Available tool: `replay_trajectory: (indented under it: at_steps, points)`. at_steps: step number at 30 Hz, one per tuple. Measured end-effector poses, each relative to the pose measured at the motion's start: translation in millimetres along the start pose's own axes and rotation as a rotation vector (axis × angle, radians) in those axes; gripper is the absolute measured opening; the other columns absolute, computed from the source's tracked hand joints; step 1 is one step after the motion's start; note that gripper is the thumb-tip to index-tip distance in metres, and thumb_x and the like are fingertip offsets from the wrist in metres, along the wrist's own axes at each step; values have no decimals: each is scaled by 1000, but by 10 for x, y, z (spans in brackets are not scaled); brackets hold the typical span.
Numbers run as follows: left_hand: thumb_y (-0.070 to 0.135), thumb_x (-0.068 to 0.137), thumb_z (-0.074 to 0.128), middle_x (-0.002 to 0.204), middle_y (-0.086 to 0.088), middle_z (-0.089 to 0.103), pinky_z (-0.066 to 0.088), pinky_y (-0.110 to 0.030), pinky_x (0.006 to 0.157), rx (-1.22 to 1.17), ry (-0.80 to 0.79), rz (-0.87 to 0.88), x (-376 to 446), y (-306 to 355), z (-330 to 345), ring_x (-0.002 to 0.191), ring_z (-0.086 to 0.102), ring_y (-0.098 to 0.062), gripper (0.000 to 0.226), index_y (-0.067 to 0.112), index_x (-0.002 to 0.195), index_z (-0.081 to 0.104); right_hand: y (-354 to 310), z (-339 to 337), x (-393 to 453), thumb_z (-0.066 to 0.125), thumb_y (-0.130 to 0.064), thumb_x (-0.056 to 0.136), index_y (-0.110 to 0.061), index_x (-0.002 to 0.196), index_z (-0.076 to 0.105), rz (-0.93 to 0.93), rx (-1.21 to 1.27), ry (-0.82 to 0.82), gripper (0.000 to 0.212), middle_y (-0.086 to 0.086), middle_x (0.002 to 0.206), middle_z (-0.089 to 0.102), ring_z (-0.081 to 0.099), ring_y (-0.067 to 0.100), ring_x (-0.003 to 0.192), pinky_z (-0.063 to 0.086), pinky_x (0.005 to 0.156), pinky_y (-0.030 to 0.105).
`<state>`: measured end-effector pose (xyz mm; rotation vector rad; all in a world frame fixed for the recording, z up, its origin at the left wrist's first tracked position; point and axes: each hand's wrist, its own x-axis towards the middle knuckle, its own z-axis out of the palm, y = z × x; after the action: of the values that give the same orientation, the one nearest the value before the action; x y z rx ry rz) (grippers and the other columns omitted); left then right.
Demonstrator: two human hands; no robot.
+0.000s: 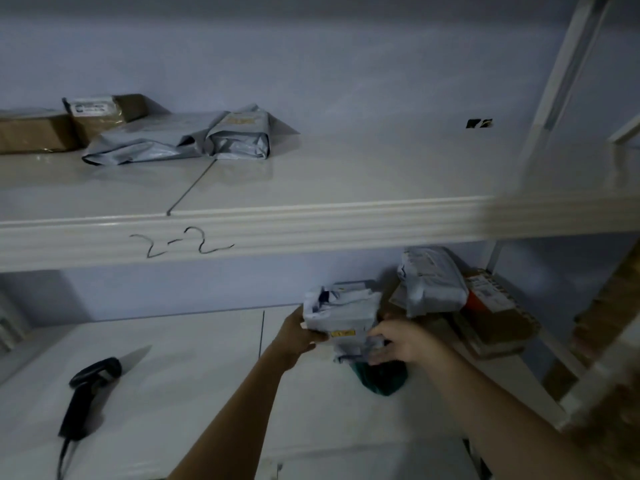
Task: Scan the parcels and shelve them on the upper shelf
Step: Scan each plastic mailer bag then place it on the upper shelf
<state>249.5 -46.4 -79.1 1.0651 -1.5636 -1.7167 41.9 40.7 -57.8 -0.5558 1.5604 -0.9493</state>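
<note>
A crumpled grey plastic parcel (341, 311) is held between both hands above the lower shelf (194, 368). My left hand (299, 332) grips its left side and my right hand (398, 341) grips its lower right edge. Below it lies a dark green parcel (381, 377). A black handheld scanner (88, 393) lies on the lower shelf at the left. The upper shelf (346, 178), marked "2-2" on its front edge, holds grey mailer bags (180, 140) and brown boxes (104, 114) at the left.
More parcels are piled at the right of the lower shelf: a grey bag (429, 278) on brown and orange boxes (491, 313). A white upright post (568, 81) stands at the right. Brown cartons (609, 334) sit beyond the rack.
</note>
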Motion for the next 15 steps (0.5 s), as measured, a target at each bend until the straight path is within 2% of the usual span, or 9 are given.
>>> replay_trajectory:
  at_steps: [2, 4, 5, 7, 8, 10, 12, 13, 15]
  points:
    - [-9, 70, 71, 111, -11, 67, 53, -34, 79, 105, 51, 139, -136, -65, -45, 93, 63, -15, 50, 26, 106, 65, 104, 129, -192, 50, -2, 103, 1, 131, 58, -43, 249, -116, 30, 26, 105, 72, 69, 41, 92, 59, 88, 54]
    - [-7, 75, 70, 124, -9, 62, 52, -36, 94, 245, 62, 203, -252, -90, -105, 106, 60, -14, 48, 25, 110, 65, 180, 216, -374, 42, -13, 106, 1, 140, 51, -81, 493, -151, 38, 25, 110, 68, 64, 38, 95, 61, 81, 42]
    - [-6, 79, 69, 130, -4, 59, 48, -40, 103, 291, 40, 244, -334, -72, -122, 113, 58, -10, 49, 26, 116, 64, 222, 226, -391, 44, -17, 105, -1, 144, 48, -72, 572, -144, 43, 23, 115, 66, 62, 36, 100, 57, 85, 37]
    - [-7, 84, 68, 133, 14, 55, 35, -40, 115, 381, -20, 334, -531, -33, -147, 118, 53, 7, 62, 42, 121, 62, 295, 279, -459, 53, -24, 99, -2, 143, 52, -62, 566, -168, 49, 20, 126, 65, 61, 34, 111, 50, 96, 38]
    - [-9, 86, 65, 136, 20, 48, 33, -34, 116, 423, -25, 327, -650, 3, -151, 124, 46, 10, 73, 54, 122, 57, 308, 315, -513, 56, -23, 99, -1, 138, 57, -68, 493, -153, 45, 19, 122, 68, 63, 33, 109, 51, 94, 39]
    - [-14, 89, 57, 146, 10, 41, 45, -27, 102, 346, 4, 258, -846, 49, -190, 135, 40, -9, 79, 50, 134, 47, 358, 381, -571, 66, -20, 97, -1, 128, 65, -120, 334, -64, 36, 17, 109, 74, 69, 31, 99, 57, 80, 38]
    - [-15, 93, 46, 143, -7, 42, 58, -28, 73, 21, 30, 93, -1059, 92, -201, 116, 58, -27, 73, 34, 147, 36, 418, 481, -672, 73, -18, 92, -4, 122, 67, -136, 330, -23, 33, 17, 109, 75, 71, 31, 99, 58, 75, 38]
    - [-9, 98, 43, 137, -11, 47, 58, -33, 65, -125, 64, 15, -1155, 99, -191, 102, 64, -31, 64, 30, 147, 34, 450, 529, -741, 73, -16, 92, -5, 121, 68, -145, 370, -34, 32, 16, 109, 75, 71, 32, 100, 59, 75, 38]
    - [19, 103, 47, 123, -15, 60, 59, -44, 71, -259, 155, -95, -1351, 158, -152, 94, 67, -33, 39, 22, 141, 40, 537, 632, -860, 69, -14, 94, -9, 122, 69, -180, 411, -63, 28, 13, 108, 76, 71, 32, 101, 60, 75, 40]
